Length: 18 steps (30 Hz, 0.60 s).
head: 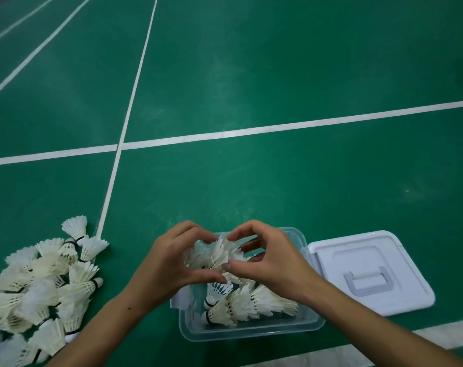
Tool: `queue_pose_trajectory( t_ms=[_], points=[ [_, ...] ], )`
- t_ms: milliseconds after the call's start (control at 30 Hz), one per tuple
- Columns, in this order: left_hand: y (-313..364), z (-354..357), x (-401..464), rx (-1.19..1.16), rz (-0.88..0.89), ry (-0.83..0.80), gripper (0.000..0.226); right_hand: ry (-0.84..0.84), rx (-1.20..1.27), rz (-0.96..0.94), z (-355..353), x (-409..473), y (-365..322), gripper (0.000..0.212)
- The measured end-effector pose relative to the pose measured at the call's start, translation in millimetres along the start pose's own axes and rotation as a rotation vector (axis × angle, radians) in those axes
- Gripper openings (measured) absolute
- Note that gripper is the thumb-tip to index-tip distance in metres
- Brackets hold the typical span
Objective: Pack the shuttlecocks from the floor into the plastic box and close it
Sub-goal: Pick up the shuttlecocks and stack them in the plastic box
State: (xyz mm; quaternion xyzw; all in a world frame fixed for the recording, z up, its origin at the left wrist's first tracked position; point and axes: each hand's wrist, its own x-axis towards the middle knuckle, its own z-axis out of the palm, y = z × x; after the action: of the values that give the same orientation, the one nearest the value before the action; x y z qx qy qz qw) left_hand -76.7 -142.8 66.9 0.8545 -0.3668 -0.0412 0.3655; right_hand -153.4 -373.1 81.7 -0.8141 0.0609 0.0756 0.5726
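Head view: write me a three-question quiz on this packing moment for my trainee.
1. True or false: the white plastic lid sits on the clear plastic box.
2. Which side of the box holds the pile of loose white feather shuttlecocks: A left, B right?
3. What do the left hand and right hand hold over the box?

Key: 1 false, it lies on the green court floor to the box's right; 2 A; 3 a bunch of white shuttlecocks.

floor: green court (278,62) | markings: white lines (251,132) crossing at left | near edge: pale strip (436,332)
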Motion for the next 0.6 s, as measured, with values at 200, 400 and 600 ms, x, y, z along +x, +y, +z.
queue_pose_trajectory(
  t_ms=[200,400,600],
  points=[
    [-12.8,-8.8,-14.6,0.038,-0.024,0.103,0.041,0.118,-0.006,0.122,-15.9,1.6,30.8,0.039],
    [-25.2,-16.9,-35.6,0.04,-0.089,0.192,0.033,0.063,-0.241,0.176,12.2,9.1,65.5,0.037],
    [-23.5,-17.5,-42.9,0.022,-0.107,0.192,0.035,0.022,-0.44,0.138,46.2,13.6,86.6,0.042]
  ],
)
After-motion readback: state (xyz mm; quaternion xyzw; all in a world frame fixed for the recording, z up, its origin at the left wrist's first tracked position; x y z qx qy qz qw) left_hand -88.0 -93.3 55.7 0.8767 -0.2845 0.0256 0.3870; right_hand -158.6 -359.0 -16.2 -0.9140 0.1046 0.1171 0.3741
